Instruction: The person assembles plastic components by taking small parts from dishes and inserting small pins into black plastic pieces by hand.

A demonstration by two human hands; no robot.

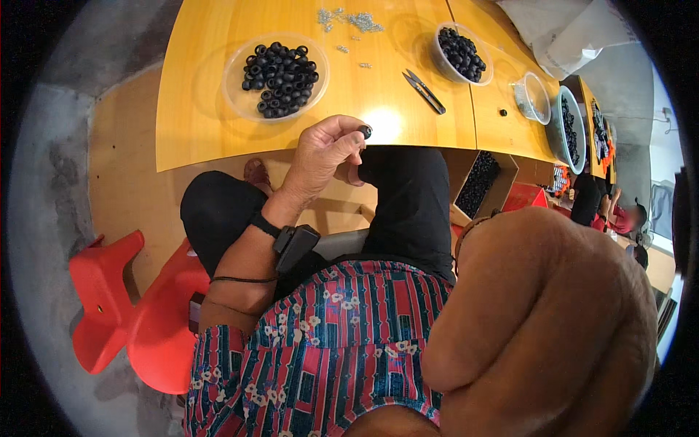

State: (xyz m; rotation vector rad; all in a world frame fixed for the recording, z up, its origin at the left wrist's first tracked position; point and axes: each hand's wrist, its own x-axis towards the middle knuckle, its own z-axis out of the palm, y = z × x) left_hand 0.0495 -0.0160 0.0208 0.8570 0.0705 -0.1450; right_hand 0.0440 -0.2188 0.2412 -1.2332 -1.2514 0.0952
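Beyond the table's near edge my left hand (328,149) pinches a small round black plastic piece (365,132) between thumb and fingertips. A pale hole shows on its end. Very close to the camera, my right hand (546,313) fills the lower right with its fingers curled in; anything inside it is hidden. Just past my left hand, a clear round tray (232,91) holds many hollow black pieces (280,76) like the pinched one. Black-handled thread snips (424,92) lie on the yellow table (196,109), right of my left hand.
Small silvery metal parts (360,22) lie scattered at the far side. To the right stand a bowl of black pieces (462,55), a clear tub (532,98) and a pale blue basin (558,138). A box of black pieces (478,183) sits below; red chairs (164,328) are left.
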